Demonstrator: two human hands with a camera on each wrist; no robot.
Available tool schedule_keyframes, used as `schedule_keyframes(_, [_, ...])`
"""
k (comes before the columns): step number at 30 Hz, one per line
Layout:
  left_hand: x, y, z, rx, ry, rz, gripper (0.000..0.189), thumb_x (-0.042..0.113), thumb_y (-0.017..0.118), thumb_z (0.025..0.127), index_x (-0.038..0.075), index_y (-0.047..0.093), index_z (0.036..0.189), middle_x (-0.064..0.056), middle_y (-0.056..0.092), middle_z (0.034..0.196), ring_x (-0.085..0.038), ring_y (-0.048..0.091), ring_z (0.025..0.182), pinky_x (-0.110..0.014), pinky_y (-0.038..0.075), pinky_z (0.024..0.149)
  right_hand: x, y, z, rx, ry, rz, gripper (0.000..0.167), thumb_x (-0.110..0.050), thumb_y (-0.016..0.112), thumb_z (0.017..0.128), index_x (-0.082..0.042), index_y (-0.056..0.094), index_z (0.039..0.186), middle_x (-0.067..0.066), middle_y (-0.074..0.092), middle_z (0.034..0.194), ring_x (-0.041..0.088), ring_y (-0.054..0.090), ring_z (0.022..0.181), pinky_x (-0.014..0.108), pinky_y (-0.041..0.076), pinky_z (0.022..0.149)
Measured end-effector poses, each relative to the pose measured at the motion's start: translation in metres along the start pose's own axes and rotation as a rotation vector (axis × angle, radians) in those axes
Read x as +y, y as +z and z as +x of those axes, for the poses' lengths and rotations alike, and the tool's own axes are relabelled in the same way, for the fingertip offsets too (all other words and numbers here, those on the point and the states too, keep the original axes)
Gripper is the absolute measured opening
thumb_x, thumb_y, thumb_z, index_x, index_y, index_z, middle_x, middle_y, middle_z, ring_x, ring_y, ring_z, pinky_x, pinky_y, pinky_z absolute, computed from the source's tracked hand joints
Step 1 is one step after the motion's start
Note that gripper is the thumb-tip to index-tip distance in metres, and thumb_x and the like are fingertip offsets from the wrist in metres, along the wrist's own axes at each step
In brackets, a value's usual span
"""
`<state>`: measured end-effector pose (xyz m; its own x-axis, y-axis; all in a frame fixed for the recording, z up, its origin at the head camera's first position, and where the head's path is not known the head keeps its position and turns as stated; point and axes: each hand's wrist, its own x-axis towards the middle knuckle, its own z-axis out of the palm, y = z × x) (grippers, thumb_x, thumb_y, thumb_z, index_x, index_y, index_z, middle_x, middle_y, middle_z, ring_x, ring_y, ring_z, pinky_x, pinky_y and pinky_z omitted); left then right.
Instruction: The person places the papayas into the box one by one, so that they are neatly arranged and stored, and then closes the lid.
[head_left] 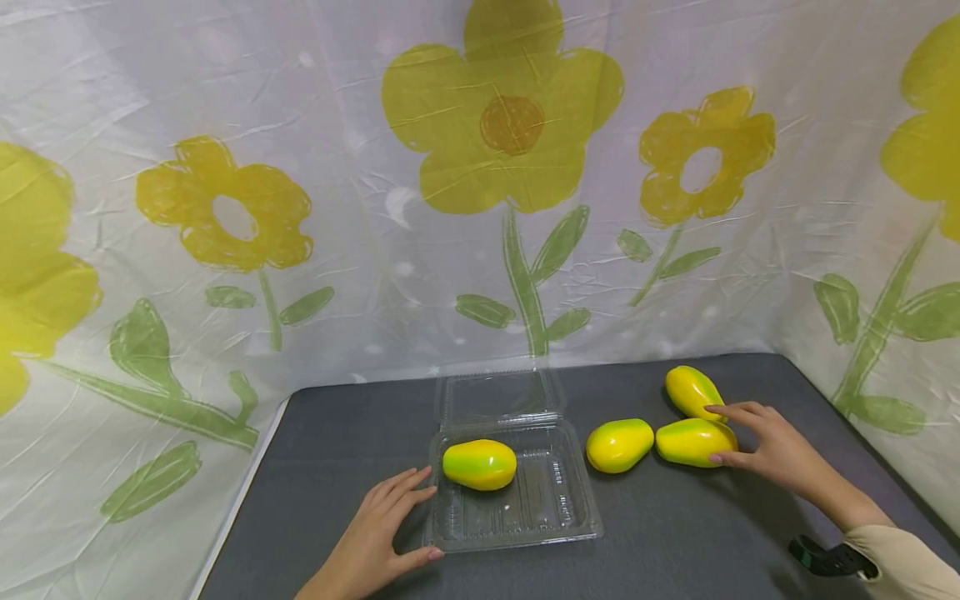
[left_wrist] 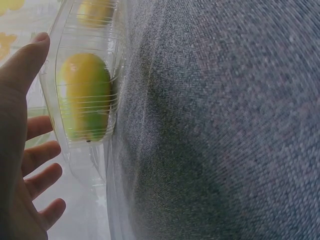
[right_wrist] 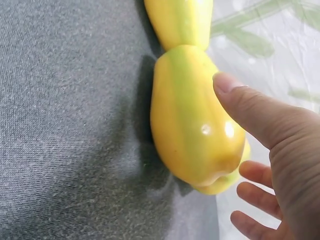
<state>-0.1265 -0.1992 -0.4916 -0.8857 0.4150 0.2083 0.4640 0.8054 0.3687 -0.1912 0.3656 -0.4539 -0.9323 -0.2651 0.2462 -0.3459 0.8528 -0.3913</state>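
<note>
A clear plastic clamshell box [head_left: 525, 508] lies with its lid [head_left: 498, 396] raised behind it. One yellow-green papaya [head_left: 480, 465] rests in its left part. My left hand [head_left: 382, 529] is spread at the box's left side, fingertips close to the rim and thumb by the front corner. In the left wrist view, the papaya [left_wrist: 86, 95] shows through the wall. My right hand [head_left: 776, 446] reaches over a papaya [head_left: 693, 442], its thumb [right_wrist: 250, 102] overlapping the fruit's side in the right wrist view, its fingers spread. Another papaya [head_left: 692, 392] lies behind, near those fingertips.
One more papaya [head_left: 619, 446] lies between the box and the fruit at my right hand. Everything stands on a dark grey cloth-covered table [head_left: 360, 433]. A flower-printed curtain [head_left: 360, 292] hangs along its back and sides.
</note>
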Motion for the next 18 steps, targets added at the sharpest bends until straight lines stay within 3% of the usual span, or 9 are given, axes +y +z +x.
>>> schedule_keyframes(18, [0.0002, 0.0003, 0.0008, -0.011, -0.011, -0.001, 0.074, 0.061, 0.075, 0.077, 0.022, 0.058, 0.138, 0.004, 0.043, 0.156, -0.028, 0.042, 0.141, -0.063, 0.037, 0.108, 0.0061, 0.0094, -0.0024, -0.032, 0.005, -0.042, 0.074, -0.044, 0.086, 0.07, -0.009, 0.062, 0.131, 0.022, 0.061, 0.119, 0.043, 0.057, 0.105, 0.06, 0.05, 0.076])
